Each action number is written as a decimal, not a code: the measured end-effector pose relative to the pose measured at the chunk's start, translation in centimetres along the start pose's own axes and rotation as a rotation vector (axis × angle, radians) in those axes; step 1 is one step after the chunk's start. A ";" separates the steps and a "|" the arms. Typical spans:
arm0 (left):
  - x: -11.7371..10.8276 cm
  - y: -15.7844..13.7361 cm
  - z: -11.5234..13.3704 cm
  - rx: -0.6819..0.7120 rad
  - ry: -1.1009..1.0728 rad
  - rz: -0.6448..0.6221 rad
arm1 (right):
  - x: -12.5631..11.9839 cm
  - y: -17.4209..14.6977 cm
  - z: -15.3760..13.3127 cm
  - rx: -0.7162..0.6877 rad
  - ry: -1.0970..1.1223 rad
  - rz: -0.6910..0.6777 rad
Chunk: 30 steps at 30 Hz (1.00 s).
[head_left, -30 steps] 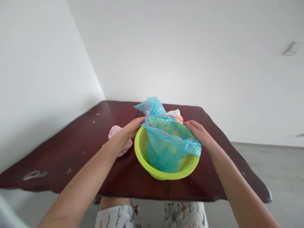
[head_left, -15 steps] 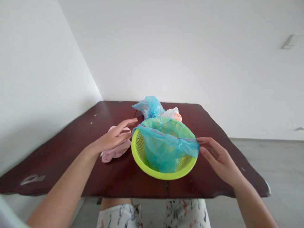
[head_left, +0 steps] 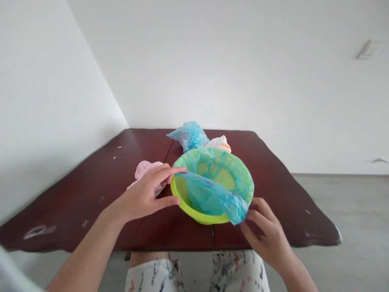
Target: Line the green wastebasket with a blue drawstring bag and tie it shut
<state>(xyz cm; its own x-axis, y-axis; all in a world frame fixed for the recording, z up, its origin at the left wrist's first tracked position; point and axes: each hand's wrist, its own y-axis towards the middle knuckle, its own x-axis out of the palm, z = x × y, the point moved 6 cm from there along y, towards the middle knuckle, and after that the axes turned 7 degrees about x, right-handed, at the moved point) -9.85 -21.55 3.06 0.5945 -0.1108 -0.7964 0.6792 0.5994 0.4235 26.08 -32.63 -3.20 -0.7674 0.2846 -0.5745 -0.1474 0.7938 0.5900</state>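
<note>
Lying in the green basket [head_left: 209,219], the blue bag [head_left: 209,194] spans from the loosely spread left hand [head_left: 146,192] to the right hand [head_left: 267,237] pinching its corner; behind the basket, bundled bags [head_left: 192,137]; left of it, half-hidden pink cloth [head_left: 145,168].

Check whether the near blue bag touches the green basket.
Touching: the head view shows the near blue bag lying inside the green basket, against its wall.

Pretty plain room tbh: white walls [head_left: 231,61] meeting in a corner, pale grey floor [head_left: 328,207] off right, dark reddish-brown surface [head_left: 273,182] with wavy edges.
</note>
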 end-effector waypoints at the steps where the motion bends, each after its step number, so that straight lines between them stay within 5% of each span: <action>1: 0.1 0.1 0.3 0.003 0.034 -0.015 | 0.2 -0.1 -0.4 -0.041 -0.044 -0.002; 10: 0.1 2.2 2.3 0.233 0.222 0.050 | 1.1 -0.3 -3.3 -0.246 -0.203 -0.028; 15: 0.4 0.8 2.7 0.349 0.249 0.258 | 2.0 -0.3 -2.7 -0.216 -0.209 -0.041; 20: 2.7 -2.6 0.5 0.222 0.360 0.286 | 2.2 -0.7 -0.3 -0.128 -0.314 -0.029; 23: 3.1 -4.8 -0.8 0.153 0.310 0.283 | 0.4 -0.8 0.5 -0.103 -0.288 0.107; 26: 0.8 -5.4 0.4 0.164 0.232 0.515 | -3.0 -0.1 -0.5 -0.124 -0.220 0.378; 28: -0.8 -3.8 2.6 0.196 0.190 0.593 | -4.6 2.0 -1.8 -0.169 -0.186 0.416; 30: -0.6 0.1 4.7 0.207 0.174 0.361 | -4.3 5.7 -3.1 -0.216 -0.183 0.192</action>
<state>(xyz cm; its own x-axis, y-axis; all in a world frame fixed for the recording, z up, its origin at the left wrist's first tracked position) -8.07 -25.16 5.59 0.7398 0.2216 -0.6353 0.5244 0.4017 0.7508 26.58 -30.98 4.42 -0.6721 0.5251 -0.5220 -0.1551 0.5895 0.7927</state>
